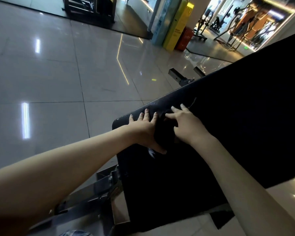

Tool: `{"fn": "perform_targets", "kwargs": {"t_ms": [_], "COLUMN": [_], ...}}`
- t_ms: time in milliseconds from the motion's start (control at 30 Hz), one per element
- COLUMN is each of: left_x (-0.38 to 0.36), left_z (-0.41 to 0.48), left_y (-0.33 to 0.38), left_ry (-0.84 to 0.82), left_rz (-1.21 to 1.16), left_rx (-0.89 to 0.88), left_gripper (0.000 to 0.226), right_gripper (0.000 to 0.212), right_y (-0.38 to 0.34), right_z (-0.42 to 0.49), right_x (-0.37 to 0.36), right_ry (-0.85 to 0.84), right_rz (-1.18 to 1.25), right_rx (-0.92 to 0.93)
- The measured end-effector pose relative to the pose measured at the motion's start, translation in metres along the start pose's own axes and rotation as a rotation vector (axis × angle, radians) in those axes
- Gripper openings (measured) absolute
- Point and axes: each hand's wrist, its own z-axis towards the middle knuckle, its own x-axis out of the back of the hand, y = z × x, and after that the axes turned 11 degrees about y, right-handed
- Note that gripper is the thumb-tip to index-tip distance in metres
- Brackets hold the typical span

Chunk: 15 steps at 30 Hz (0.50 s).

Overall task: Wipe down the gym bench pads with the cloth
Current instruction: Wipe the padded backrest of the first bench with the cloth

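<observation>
A long black gym bench pad [237,120] runs from the lower middle up to the right edge. A dark cloth [165,130], bunched and hard to tell from the pad, lies on the pad's near left part. My left hand [146,128] rests flat on the pad with fingers spread, its thumb side against the cloth. My right hand [186,125] presses on the cloth from the right, fingers spread over it. A pale scuff [152,153] shows on the pad just below my left hand.
The bench's metal frame [99,188] sticks out at the lower left, and a frame end [180,77] shows beyond the pad. Glossy floor tiles [58,82] spread to the left. A yellow panel [179,26], a red box [186,39] and gym machines [237,28] stand far back.
</observation>
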Motion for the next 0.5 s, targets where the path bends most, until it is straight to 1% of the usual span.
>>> {"fn": "perform_targets", "kwargs": {"t_ms": [133,233,300,367,433,500], "left_x": [-0.009,-0.015,-0.019,-0.022,-0.024,-0.025], "left_z": [-0.014,-0.023,-0.025,-0.024,-0.023,-0.023], "left_y": [0.016,0.028,0.034,0.037,0.037,0.036], "left_ry": [0.028,0.066,0.077,0.078,0.084,0.087], "left_rz": [0.048,0.081,0.094,0.1,0.104,0.105], "left_rx": [-0.049,-0.1,-0.109,-0.102,-0.097,-0.098], "left_gripper": [0.144,0.146,0.149,0.151,0.152,0.151], "right_gripper": [0.066,0.068,0.066,0.06,0.055,0.046], "right_y": [0.012,0.032,0.04,0.045,0.045,0.043], "right_z": [-0.071,-0.117,-0.14,-0.153,-0.15,-0.134], "right_x": [0.028,0.031,0.022,0.007,-0.007,-0.017], "right_ry": [-0.124,-0.106,-0.016,0.114,0.22,0.299], "right_rz": [0.057,0.063,0.003,-0.088,-0.146,-0.166], "right_rx": [-0.016,-0.024,-0.004,0.036,0.079,0.119]}}
